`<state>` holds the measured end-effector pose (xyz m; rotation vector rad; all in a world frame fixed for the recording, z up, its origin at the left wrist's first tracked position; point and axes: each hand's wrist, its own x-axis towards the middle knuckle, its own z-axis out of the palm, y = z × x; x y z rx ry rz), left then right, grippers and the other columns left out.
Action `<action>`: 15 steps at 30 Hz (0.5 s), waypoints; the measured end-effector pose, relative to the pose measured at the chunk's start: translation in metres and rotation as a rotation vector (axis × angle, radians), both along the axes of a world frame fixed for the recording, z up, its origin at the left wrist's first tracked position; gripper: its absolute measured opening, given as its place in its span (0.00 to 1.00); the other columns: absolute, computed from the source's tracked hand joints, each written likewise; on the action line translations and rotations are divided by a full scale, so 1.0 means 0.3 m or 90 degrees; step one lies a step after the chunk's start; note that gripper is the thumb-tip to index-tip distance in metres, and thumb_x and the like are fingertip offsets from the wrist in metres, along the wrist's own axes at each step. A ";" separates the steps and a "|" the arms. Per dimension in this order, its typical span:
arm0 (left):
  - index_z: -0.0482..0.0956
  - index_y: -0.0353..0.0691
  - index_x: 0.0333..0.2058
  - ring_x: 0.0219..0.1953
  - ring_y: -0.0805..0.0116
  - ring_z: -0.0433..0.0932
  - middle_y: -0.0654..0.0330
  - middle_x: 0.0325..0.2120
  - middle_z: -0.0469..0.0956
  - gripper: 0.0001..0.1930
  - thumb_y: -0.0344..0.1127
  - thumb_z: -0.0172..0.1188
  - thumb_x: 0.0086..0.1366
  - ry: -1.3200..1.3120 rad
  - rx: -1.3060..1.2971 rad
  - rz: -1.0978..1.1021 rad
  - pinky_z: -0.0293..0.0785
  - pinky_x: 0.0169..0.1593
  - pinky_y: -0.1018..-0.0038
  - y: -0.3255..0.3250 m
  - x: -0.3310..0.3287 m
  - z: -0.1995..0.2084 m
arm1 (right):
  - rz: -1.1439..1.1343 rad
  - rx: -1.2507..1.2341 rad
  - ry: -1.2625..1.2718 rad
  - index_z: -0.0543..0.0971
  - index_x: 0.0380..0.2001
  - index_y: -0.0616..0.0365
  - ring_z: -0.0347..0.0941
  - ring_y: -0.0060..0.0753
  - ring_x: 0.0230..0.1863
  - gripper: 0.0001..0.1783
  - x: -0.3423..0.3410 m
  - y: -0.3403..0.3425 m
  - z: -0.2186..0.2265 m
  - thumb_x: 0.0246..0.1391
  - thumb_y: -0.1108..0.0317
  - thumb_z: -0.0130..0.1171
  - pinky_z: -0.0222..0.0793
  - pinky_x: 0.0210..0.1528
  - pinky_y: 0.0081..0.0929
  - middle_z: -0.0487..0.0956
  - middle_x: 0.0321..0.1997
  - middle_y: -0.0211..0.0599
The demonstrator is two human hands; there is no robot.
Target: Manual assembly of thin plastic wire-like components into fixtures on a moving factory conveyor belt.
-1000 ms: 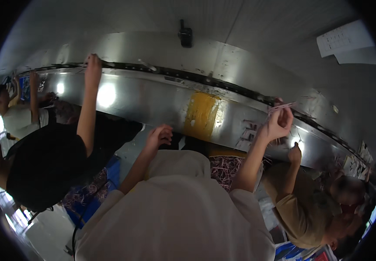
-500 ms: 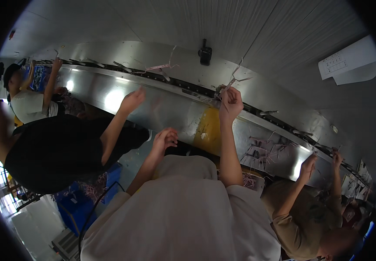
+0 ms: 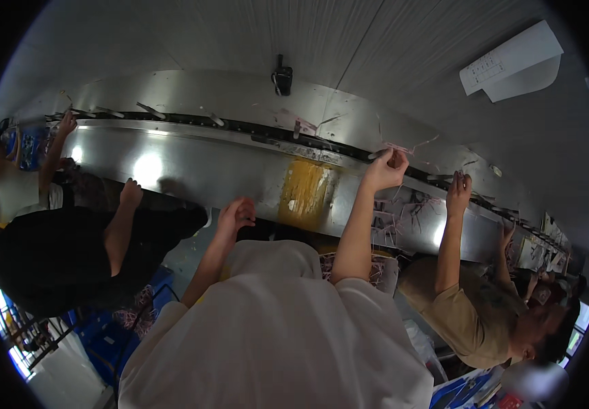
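Observation:
My right hand point(image 3: 388, 170) is raised at the dark rail point(image 3: 246, 136) running along the back of the bench, its fingers pinched on a thin pinkish bent-wire piece point(image 3: 398, 147) with spread arms. The blur hides whether that piece rests on a peg. To its left, a similar pink wire piece point(image 3: 299, 124) sits by the rail. Lower and to the left, my left hand point(image 3: 236, 215) hovers above the near edge of the metal bench point(image 3: 219, 167). Its fingers are loosely curled and apart, with nothing seen in them.
Pink wire pieces point(image 3: 403, 217) lie in a tangle on the bench to the right. A co-worker in black point(image 3: 49, 252) is on my left, another in brown point(image 3: 465, 320) on my right. Behind are blue bins point(image 3: 100, 341); a paper sheet point(image 3: 512, 61) hangs on the wall.
The view has swung right. My right hand is farther right along the rail, still on a pink wire piece; whether the same one, I cannot tell. The left neighbour's hand has lowered.

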<state>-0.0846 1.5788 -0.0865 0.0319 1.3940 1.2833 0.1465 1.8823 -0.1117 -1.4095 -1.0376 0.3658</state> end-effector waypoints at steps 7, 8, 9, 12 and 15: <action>0.78 0.40 0.39 0.30 0.72 0.78 0.63 0.28 0.78 0.16 0.48 0.52 0.69 0.052 -0.055 -0.019 0.74 0.33 0.73 -0.053 -0.018 0.040 | -0.414 -0.042 -0.565 0.83 0.44 0.59 0.81 0.48 0.42 0.23 0.300 -0.028 0.153 0.43 0.60 0.73 0.72 0.53 0.46 0.85 0.41 0.49; 0.78 0.41 0.37 0.29 0.72 0.77 0.63 0.27 0.78 0.16 0.48 0.53 0.69 0.091 -0.085 -0.032 0.74 0.33 0.73 -0.063 -0.025 0.045 | -0.213 -0.227 -0.168 0.84 0.41 0.62 0.80 0.42 0.41 0.18 0.320 -0.128 0.306 0.46 0.65 0.72 0.73 0.52 0.37 0.85 0.40 0.47; 0.78 0.41 0.37 0.29 0.72 0.77 0.63 0.27 0.78 0.16 0.48 0.53 0.69 0.085 -0.097 -0.043 0.74 0.33 0.73 -0.096 -0.019 0.050 | -0.028 -0.114 0.137 0.84 0.36 0.66 0.77 0.30 0.37 0.10 0.350 -0.237 0.408 0.51 0.72 0.67 0.73 0.45 0.30 0.84 0.36 0.43; 0.78 0.39 0.39 0.28 0.72 0.76 0.62 0.27 0.77 0.18 0.49 0.53 0.69 0.053 -0.113 -0.092 0.72 0.31 0.74 -0.117 -0.024 0.034 | -0.078 0.082 -0.033 0.79 0.32 0.68 0.72 0.23 0.31 0.04 0.197 -0.588 0.544 0.54 0.84 0.57 0.69 0.36 0.19 0.79 0.31 0.34; 0.78 0.38 0.39 0.27 0.73 0.75 0.63 0.26 0.76 0.18 0.49 0.53 0.69 0.007 -0.092 -0.148 0.71 0.31 0.74 -0.069 -0.030 -0.039 | 0.108 -0.020 -0.278 0.81 0.35 0.64 0.65 0.30 0.25 0.10 0.204 -0.755 0.376 0.51 0.84 0.56 0.59 0.28 0.25 0.72 0.26 0.34</action>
